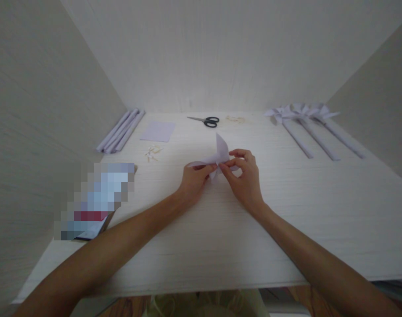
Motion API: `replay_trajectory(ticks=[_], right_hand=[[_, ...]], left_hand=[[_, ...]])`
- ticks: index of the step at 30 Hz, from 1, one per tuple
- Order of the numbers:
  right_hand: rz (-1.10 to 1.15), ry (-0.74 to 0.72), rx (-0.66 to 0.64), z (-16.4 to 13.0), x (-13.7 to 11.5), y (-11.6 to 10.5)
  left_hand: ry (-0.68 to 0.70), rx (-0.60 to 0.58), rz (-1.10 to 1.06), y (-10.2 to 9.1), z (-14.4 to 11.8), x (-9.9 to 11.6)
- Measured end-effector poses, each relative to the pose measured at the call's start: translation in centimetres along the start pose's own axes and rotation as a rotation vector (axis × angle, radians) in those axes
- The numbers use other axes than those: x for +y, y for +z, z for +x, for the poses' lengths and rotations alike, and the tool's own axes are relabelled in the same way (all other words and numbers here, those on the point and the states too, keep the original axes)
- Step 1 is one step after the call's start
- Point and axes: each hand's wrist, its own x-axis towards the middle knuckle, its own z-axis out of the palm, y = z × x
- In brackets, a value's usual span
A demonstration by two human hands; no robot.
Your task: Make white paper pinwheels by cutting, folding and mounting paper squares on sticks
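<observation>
- No text, label, brand, number or sign can be read anywhere in the view.
- The flat item [95, 200] at the table's [286, 220] left edge is blurred out.

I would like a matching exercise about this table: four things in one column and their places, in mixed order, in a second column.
Things
1. scissors
2. rolled paper sticks
3. finished pinwheels
4. folded paper piece

Places
A. far right part of the table
B. between the left hand and right hand, near the middle
C. far left, beside the side wall
D. at the back, near the middle, beside a flat paper square

Pairs: 1-D, 2-C, 3-A, 4-B
</observation>
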Motion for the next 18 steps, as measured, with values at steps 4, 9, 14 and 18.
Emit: replay_trajectory(ticks=[4,9,14,18], right_hand=[[-0.008,-0.009,0.007,-0.06,-0.16,-0.04],[-0.021,-0.033,0.028,-0.09,-0.19,-0.03],[-0.028,-0.037,0.027,-0.12,-0.23,0.04],[-0.019,-0.033,0.022,-0.09,-0.16,-0.01]], left_hand=[[0.003,-0.012,0.004,-0.06,-0.09,0.08],[0.002,-0.01,0.004,-0.17,-0.08,0.02],[0.019,-0.014,-0.006,0.02,-0.05,0.04],[0.023,0.018,0.036,0.01,-0.01,-0.04]])
